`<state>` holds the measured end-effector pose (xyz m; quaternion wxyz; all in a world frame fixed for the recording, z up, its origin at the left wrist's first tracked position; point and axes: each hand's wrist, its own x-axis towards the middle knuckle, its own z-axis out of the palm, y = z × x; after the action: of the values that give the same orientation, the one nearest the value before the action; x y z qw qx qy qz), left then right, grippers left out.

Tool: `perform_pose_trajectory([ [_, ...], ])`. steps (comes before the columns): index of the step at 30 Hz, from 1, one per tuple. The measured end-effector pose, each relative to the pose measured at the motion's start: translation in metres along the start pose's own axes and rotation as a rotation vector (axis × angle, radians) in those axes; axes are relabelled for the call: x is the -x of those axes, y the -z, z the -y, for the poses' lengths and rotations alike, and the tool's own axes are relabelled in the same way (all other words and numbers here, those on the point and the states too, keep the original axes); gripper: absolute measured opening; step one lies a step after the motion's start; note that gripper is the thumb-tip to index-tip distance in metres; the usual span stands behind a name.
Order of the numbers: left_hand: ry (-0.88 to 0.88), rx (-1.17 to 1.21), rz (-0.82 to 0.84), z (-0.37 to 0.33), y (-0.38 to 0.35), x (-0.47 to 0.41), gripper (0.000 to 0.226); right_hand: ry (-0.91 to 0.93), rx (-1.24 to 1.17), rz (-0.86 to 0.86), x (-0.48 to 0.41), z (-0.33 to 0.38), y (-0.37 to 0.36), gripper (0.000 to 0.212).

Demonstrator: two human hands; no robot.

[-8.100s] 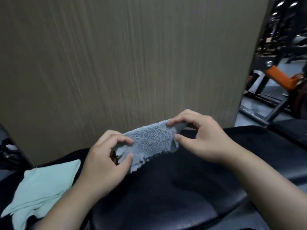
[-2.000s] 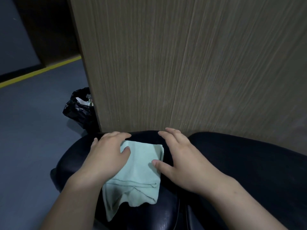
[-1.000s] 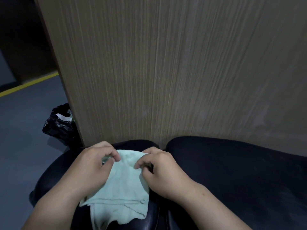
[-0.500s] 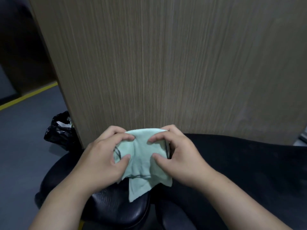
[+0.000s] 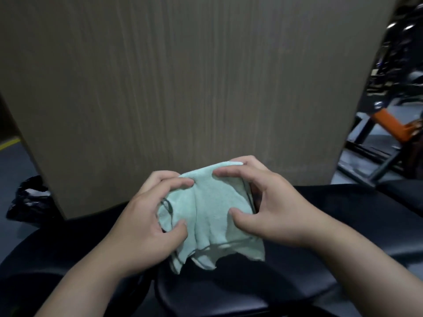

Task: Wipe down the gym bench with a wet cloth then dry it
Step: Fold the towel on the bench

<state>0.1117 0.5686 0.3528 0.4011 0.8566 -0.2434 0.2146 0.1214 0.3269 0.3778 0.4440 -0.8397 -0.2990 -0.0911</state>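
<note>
At the far left, a crumpled black plastic bag lies on the grey floor, beside the foot of a tall wood-grain panel that fills most of the view. A yellow line runs across the floor at the left edge. Below, the black padded bench spreads across the bottom of the frame. The left hand grips the left side of a pale mint-green cloth, fingers curled over its upper edge and thumb pressing into its front. The cloth is bunched and held up just above the bench, its loose lower corners hanging down toward the padding. The right hand clamps the cloth's right side, fingers folded over the top edge and thumb pinching in from the front. Both hands are closed around the cloth, close together. At the far right stands dark gym equipment with an orange part on a black frame, blurred.
</note>
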Motion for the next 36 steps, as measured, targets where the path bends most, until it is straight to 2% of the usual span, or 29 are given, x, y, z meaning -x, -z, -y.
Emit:
perform_pose_trajectory([
  [3,0.042,0.264,-0.013,-0.026,-0.025,-0.001,0.055,-0.004,-0.068,-0.026,0.027,0.0,0.027,0.056],
  [6,0.09,0.629,-0.029,-0.045,-0.051,-0.002,0.041,0.016,-0.108,-0.069,0.049,0.002,0.054,0.056],
  [9,0.275,1.066,-0.087,-0.069,-0.074,-0.003,0.028,0.038,-0.123,-0.121,0.065,0.007,0.079,0.055],
  [12,0.369,1.211,-0.151,-0.088,-0.089,-0.005,0.022,0.037,-0.124,-0.134,0.075,0.012,0.097,0.055],
  [15,0.327,1.122,-0.135,-0.099,-0.092,-0.008,0.023,0.043,-0.06,-0.144,0.083,0.015,0.11,0.057],
  [20,0.135,0.547,-0.109,-0.111,-0.084,-0.008,0.044,0.06,0.009,-0.156,0.096,0.015,0.122,0.06],
  [24,0.068,0.359,-0.059,-0.126,-0.083,-0.007,0.06,0.082,0.037,-0.169,0.106,0.012,0.127,0.063],
  [30,0.055,0.244,-0.01,-0.14,-0.104,0.0,0.073,0.069,0.203,-0.161,0.129,0.001,0.138,0.07],
  [36,0.068,0.182,0.0,-0.155,-0.142,0.004,0.076,0.053,0.347,-0.147,0.154,-0.02,0.155,0.074],
])
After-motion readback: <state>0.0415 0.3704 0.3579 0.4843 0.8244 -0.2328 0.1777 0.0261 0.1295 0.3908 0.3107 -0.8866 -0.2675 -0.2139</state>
